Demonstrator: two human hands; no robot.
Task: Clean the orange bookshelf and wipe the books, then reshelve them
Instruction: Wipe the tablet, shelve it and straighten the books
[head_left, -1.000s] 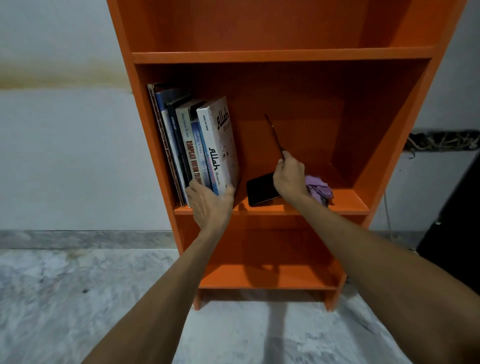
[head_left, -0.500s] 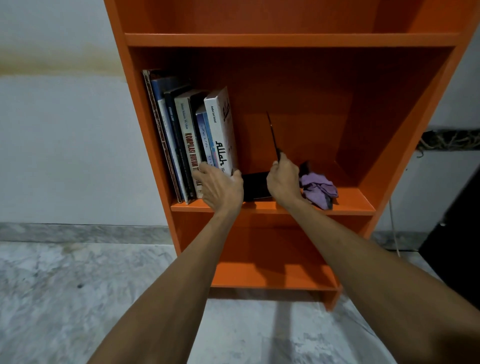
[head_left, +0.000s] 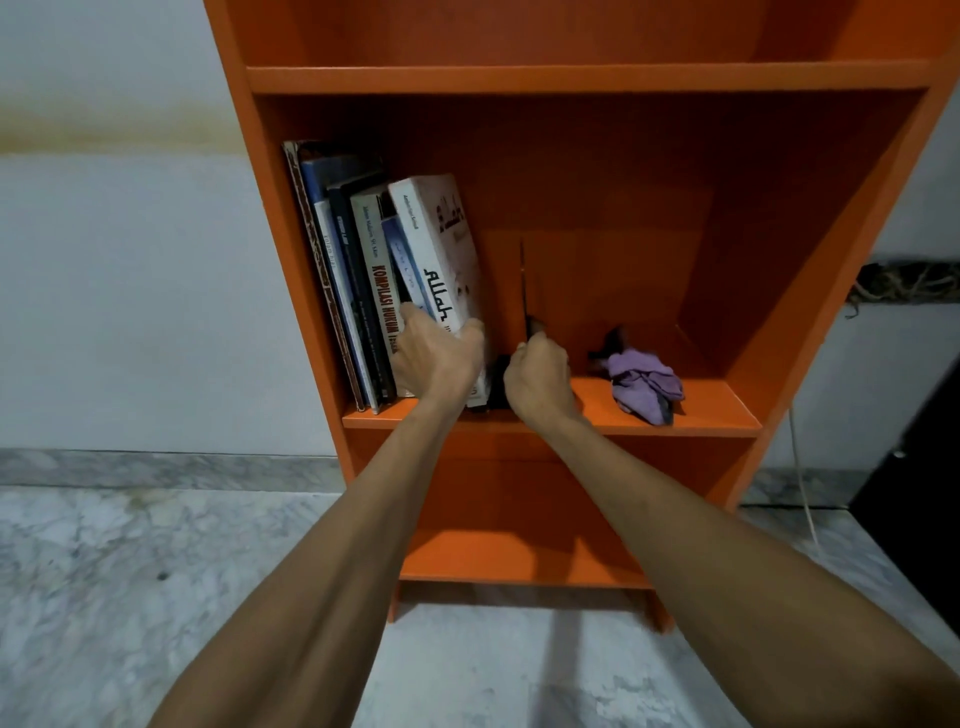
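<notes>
The orange bookshelf (head_left: 571, 80) stands in front of me. Several books (head_left: 358, 270) lean at the left end of its middle shelf (head_left: 717, 415). The outermost is a white book (head_left: 441, 244) with black lettering. My left hand (head_left: 436, 358) grips its lower part, fingers on the spine and thumb on the cover. Just to the right, my right hand (head_left: 540, 379) pinches a thin dark book (head_left: 523, 280) that stands upright, edge toward me, close beside the white book. A crumpled purple cloth (head_left: 644, 387) lies on the right half of the same shelf.
The lower shelf (head_left: 519, 561) holds nothing visible. The unit stands on a marble floor (head_left: 130, 597) against a white wall (head_left: 130, 286). A pale cable (head_left: 802, 493) hangs to the right, and a dark object (head_left: 924, 493) stands at the right edge.
The thin dark book went from tilted, with its cover showing, to upright and edge-on, nearer the white book. My left hand slid up the white book and pressed the row straighter.
</notes>
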